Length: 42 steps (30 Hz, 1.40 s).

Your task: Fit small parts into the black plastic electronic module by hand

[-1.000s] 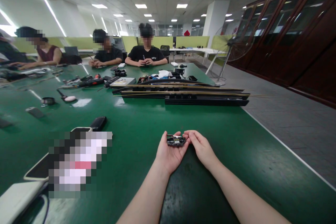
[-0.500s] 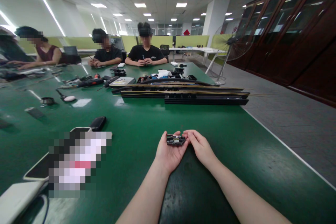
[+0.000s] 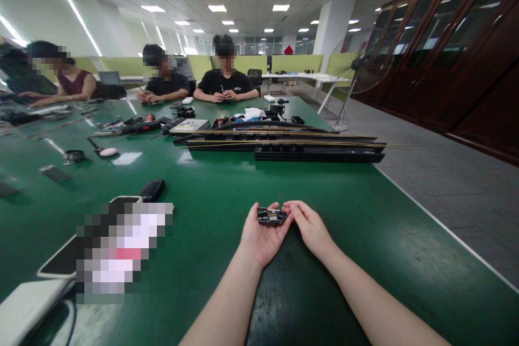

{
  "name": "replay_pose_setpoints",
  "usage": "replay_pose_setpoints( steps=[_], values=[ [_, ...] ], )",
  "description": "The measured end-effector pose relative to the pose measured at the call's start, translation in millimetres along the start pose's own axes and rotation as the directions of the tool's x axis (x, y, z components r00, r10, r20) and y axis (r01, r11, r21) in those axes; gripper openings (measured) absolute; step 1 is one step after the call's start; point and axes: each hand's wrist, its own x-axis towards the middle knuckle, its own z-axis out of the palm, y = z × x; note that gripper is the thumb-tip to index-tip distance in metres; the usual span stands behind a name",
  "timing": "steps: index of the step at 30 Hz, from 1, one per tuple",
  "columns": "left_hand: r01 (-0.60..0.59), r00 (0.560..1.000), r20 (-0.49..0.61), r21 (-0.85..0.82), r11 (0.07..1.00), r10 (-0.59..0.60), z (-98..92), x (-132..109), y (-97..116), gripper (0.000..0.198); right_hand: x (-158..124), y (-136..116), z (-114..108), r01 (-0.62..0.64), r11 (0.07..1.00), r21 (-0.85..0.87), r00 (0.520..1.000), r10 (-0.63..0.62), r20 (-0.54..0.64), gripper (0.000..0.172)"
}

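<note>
A small black device [image 3: 271, 217] with a light strip along its top and a paler patch in its middle lies across my left hand [image 3: 261, 238]. That palm is turned up, its thumb and fingers curled round the piece. My right hand [image 3: 310, 227] is closed in a pinch at the device's right end, its fingertips meeting the left hand's fingers. What exactly sits between those fingertips is too small to make out. Both hands are just above the green tabletop [image 3: 211, 200].
Long black rails [image 3: 320, 157] with thin brass-coloured rods lie across the table ahead. To the left are a phone with a blurred screen [image 3: 121, 248], a dark pouch-like item [image 3: 152, 190] and a metal cylinder [image 3: 54, 173]. Several people sit at the far side; a fan [image 3: 357, 65] stands right.
</note>
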Motion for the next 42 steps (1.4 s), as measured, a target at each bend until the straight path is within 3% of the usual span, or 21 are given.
replay_pose_setpoints(
  steps=[20,42],
  values=[
    [-0.005,1.0,0.003,-0.01,1.0,0.006,1.0,-0.4,-0.3,0.036,-0.7,1.3,-0.4,0.041,0.992,-0.118,0.999,-0.036,0.04,0.032],
    [-0.003,1.0,-0.011,-0.018,1.0,0.003,0.6,-0.2,-0.6,0.036,-0.4,1.6,-0.5,0.036,0.994,-0.107,0.998,-0.031,0.05,0.029]
  ],
)
